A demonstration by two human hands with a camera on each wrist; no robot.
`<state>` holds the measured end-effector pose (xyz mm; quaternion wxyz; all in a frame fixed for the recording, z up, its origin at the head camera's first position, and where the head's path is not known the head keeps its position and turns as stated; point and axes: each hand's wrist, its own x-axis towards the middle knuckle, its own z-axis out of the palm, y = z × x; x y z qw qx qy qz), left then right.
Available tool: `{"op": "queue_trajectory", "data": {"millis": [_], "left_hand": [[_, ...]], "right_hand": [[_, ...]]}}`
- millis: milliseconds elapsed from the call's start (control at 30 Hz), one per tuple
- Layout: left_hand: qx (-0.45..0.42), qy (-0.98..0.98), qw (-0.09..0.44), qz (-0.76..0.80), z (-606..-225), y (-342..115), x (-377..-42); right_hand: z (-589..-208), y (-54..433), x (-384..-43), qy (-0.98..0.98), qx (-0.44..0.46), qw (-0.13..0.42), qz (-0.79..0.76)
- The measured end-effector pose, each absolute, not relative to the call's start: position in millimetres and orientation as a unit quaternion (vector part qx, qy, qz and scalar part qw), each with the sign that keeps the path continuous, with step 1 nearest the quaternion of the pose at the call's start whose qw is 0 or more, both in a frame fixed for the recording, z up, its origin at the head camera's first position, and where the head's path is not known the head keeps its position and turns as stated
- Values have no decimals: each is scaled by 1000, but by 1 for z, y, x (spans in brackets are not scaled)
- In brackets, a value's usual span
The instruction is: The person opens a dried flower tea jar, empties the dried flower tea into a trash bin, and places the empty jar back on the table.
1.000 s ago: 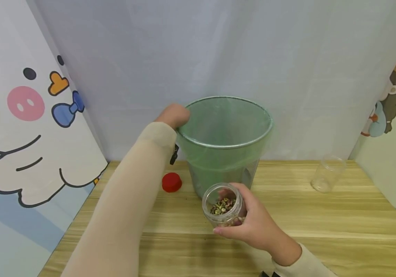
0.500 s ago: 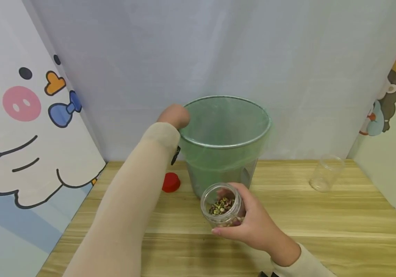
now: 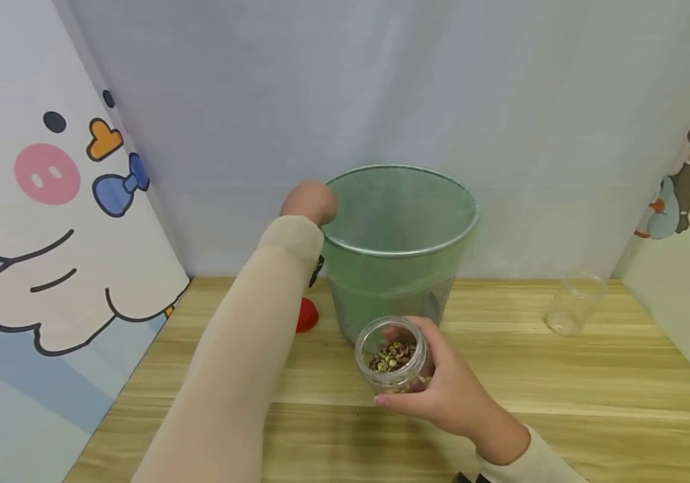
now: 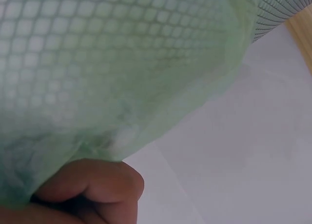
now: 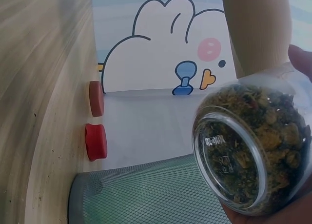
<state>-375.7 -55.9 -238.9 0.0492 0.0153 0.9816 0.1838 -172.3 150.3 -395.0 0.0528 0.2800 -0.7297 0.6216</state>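
Note:
A mesh trash can (image 3: 399, 231) lined with a green plastic bag (image 4: 122, 63) stands at the back of the table. At its left rim is my left hand (image 3: 311, 201), fingers curled on the bagged edge in the left wrist view. My right hand (image 3: 447, 396) grips a clear wide-mouthed jar (image 3: 381, 379) in front of the can, its open mouth tilted up toward me. Inside lie small dried yellow-green and dark reddish pieces (image 5: 273, 131), filling part of the jar.
A red lid (image 3: 306, 315) lies left of the can, partly behind my left forearm. The right wrist view shows a second reddish lid (image 5: 96, 98) near it. An uncapped clear container (image 3: 574, 305) stands at the back right. Cartoon-printed panels (image 3: 49, 235) and a plain backdrop (image 3: 248, 100) border the table.
My left forearm has shifted slightly right and now covers more of the red lid. The left hand stays at the can's rim. The right hand and jar are nearly still.

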Motion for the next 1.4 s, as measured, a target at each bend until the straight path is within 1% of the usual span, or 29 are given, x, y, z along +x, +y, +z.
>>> {"op": "queue_trajectory", "data": {"millis": [167, 300, 533, 833, 1400], "left_hand": [[2, 983, 52, 178, -238, -57, -380], [10, 984, 45, 172, -236, -56, -379], [14, 984, 50, 168, -233, -54, -374], [1, 979, 65, 192, -241, -55, -382], [12, 980, 48, 192, -241, -55, -376]], "right_hand": [[-390, 154, -175, -718, 292, 60, 629], [-384, 163, -177, -719, 282, 60, 632], [-372, 177, -180, -721, 269, 95, 631], [-362, 182, -182, -716, 272, 126, 630], [-363, 202, -176, -764, 251, 84, 588]]}}
